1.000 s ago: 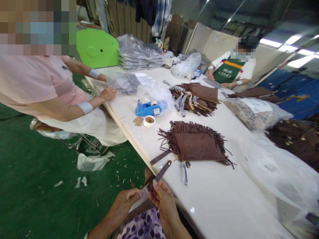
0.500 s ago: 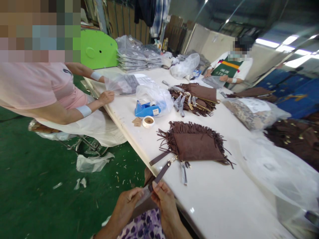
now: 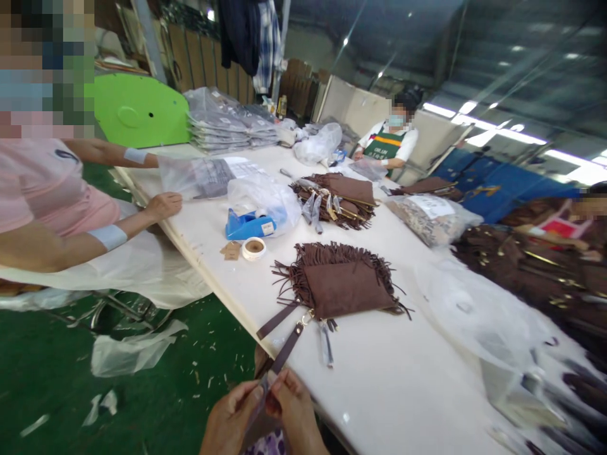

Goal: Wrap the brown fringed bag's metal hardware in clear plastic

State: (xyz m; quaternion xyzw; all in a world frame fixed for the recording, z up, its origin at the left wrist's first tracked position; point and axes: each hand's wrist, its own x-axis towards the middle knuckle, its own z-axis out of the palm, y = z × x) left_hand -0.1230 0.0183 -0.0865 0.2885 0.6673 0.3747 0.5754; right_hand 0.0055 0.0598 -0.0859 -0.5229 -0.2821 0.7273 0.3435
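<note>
Near the table's front edge, my left hand (image 3: pixel 230 414) is closed in a pinch on a narrow clear plastic sleeve (image 3: pixel 257 404). Close beside it, the fingers of my right hand (image 3: pixel 294 407) grip the end of a dark brown wrist strap (image 3: pixel 288 351), where sleeve and strap meet. A gold clasp (image 3: pixel 307 318) joins this strap to a brown fringed clutch bag (image 3: pixel 348 289) lying flat on the table. A plastic-wrapped tassel (image 3: pixel 327 344) hangs from the bag's near side. My fingers partly hide the strap's end.
On the white table (image 3: pixel 379 373) are a blue tape dispenser (image 3: pixel 249 224), a tape roll (image 3: pixel 253 248), brown tags (image 3: pixel 231 251), stacked fringed bags (image 3: pixel 339 199) and plastic sheeting (image 3: pixel 474 309). One co-worker's hand (image 3: pixel 164 205) rests at left; another person (image 3: pixel 389 142) is across the table.
The camera has turned right, so the table and bag appear further left. My hands have drawn closer together around the strap's end and the plastic sleeve.
</note>
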